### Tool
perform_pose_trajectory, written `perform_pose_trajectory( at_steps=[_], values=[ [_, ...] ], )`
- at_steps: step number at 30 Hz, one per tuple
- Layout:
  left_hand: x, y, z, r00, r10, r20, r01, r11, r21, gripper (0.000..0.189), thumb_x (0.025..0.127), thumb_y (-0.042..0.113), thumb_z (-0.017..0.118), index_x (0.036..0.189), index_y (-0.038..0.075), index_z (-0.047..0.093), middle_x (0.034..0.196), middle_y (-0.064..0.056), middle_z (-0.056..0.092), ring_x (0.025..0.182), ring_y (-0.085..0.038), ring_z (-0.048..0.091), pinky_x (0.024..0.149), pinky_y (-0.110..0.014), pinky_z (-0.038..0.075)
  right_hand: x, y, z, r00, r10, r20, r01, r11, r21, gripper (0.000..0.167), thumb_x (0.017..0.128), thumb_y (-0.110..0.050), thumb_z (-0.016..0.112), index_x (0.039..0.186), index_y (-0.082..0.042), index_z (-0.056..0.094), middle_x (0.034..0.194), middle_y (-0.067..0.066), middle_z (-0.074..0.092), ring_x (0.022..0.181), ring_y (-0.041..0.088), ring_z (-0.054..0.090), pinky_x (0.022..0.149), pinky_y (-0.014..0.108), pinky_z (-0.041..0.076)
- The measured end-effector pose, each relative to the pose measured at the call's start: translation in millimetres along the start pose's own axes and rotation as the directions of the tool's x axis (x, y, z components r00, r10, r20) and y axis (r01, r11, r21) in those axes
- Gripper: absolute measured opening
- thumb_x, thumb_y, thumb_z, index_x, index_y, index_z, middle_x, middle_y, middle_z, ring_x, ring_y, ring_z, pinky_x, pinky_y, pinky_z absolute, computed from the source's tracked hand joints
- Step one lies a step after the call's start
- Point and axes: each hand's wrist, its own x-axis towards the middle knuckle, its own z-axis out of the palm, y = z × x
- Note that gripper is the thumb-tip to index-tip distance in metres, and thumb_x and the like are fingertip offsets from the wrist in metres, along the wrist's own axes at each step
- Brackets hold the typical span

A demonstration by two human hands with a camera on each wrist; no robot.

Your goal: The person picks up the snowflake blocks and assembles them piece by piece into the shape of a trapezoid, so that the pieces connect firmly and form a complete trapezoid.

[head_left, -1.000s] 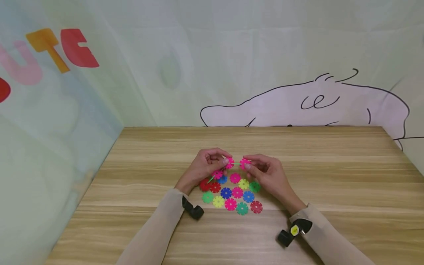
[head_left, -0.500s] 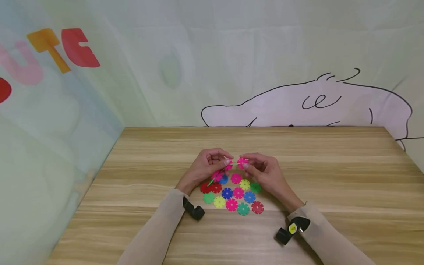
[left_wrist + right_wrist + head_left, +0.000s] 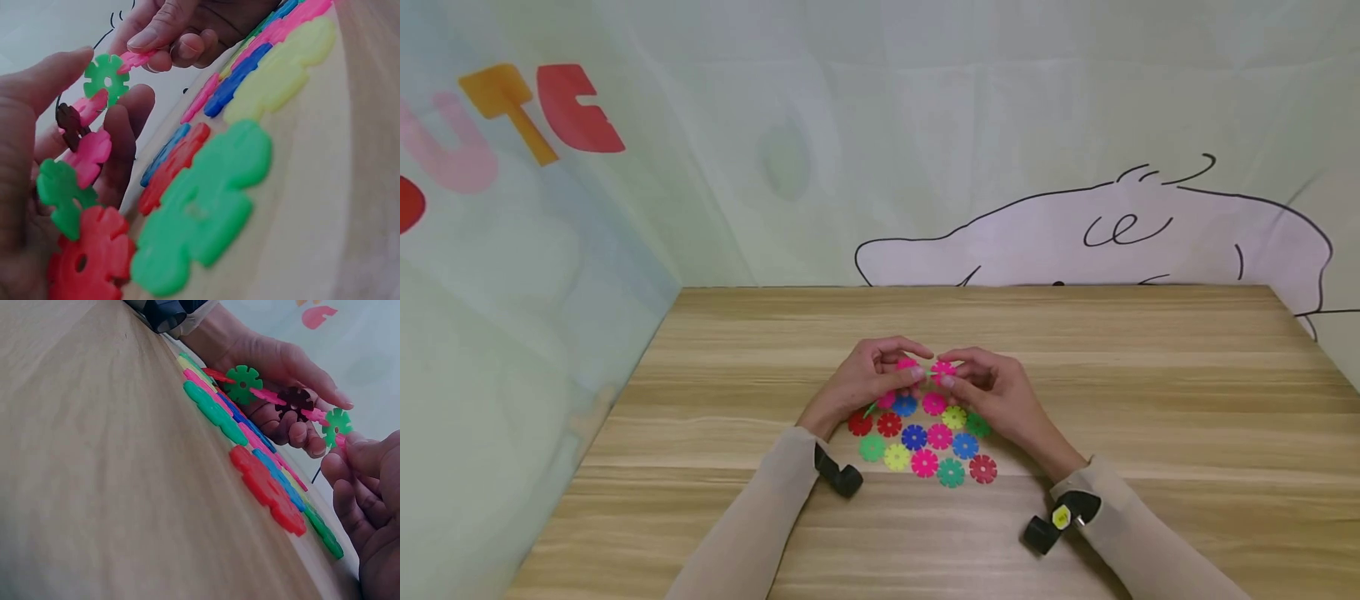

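Observation:
A chain of notched plastic flower discs runs between both hands above the table. From its lower end it goes red disc (image 3: 90, 256), green disc (image 3: 62, 194), pink disc (image 3: 90, 156), dark brown disc (image 3: 294, 403), another pink one, then a second green disc (image 3: 103, 76) and the end pink disc (image 3: 943, 372). My left hand (image 3: 872, 377) has the chain across its palm, its thumb and fingers pinching at the second green disc. My right hand (image 3: 1006, 396) pinches the end pink disc between thumb and fingers. In the head view, left fingers partly cover the chain.
Loose discs lie flat on the wooden table (image 3: 737, 517) beneath and in front of the hands, among them a blue disc (image 3: 913, 437), a yellow disc (image 3: 896, 457) and a dull red disc (image 3: 982, 469). A printed cloth (image 3: 760, 167) stands behind the table.
My right hand has moved slightly left with the end pink disc, narrowing the gap between the hands. The chain has slid left through my left hand, whose thumb now sits farther along it.

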Motion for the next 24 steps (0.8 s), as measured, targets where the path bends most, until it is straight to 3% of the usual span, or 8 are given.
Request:
perform_pose_trajectory(
  at_steps=[7, 12, 19, 24],
  values=[
    [-0.8, -0.1, -1.6, 1.000, 0.000, 0.010, 0.000, 1.000, 0.007, 0.032, 0.105, 0.015, 0.070, 0.136, 0.006, 0.068, 0.098, -0.015, 0.083, 0.082, -0.016, 0.079, 0.085, -0.030, 0.065, -0.1, 0, 1, 1.000, -0.016, 0.004, 0.016, 1.000, -0.009, 0.033, 0.105, -0.015, 0.071, 0.137, -0.011, 0.070, 0.106, 0.015, 0.082, 0.079, 0.013, 0.077, 0.075, 0.026, 0.064],
    [-1.1, -1.5, -1.7, 1.000, 0.000, -0.006, 0.000, 1.000, 0.014, 0.031, 0.105, 0.018, 0.070, 0.135, 0.008, 0.070, 0.098, -0.014, 0.084, 0.083, -0.017, 0.080, 0.087, -0.031, 0.065, -3.7, 2, 0, 0.998, -0.046, -0.036, 0.042, 0.995, -0.085, 0.036, 0.105, -0.016, 0.070, 0.141, -0.009, 0.068, 0.109, 0.013, 0.083, 0.084, 0.012, 0.076, 0.079, 0.023, 0.061],
    [-1.4, -2.6, -1.4, 0.999, -0.034, -0.039, 0.036, 0.998, 0.045, 0.035, 0.105, 0.029, 0.072, 0.138, 0.017, 0.072, 0.096, -0.008, 0.084, 0.086, -0.019, 0.081, 0.096, -0.032, 0.063, -17.5, 3, -4, 0.997, -0.017, -0.075, 0.008, 0.992, -0.124, 0.035, 0.104, -0.021, 0.073, 0.138, -0.014, 0.069, 0.110, 0.008, 0.083, 0.092, 0.012, 0.078, 0.086, 0.023, 0.061],
    [-1.1, -2.5, -1.2, 0.998, -0.041, -0.050, 0.044, 0.997, 0.059, 0.036, 0.105, 0.030, 0.072, 0.139, 0.020, 0.071, 0.095, -0.009, 0.084, 0.085, -0.020, 0.081, 0.098, -0.031, 0.063, -31.4, 3, -11, 0.997, -0.032, -0.069, 0.021, 0.988, -0.154, 0.038, 0.102, -0.013, 0.074, 0.139, -0.011, 0.068, 0.111, 0.006, 0.082, 0.095, 0.008, 0.076, 0.088, 0.022, 0.061]
  ],
)
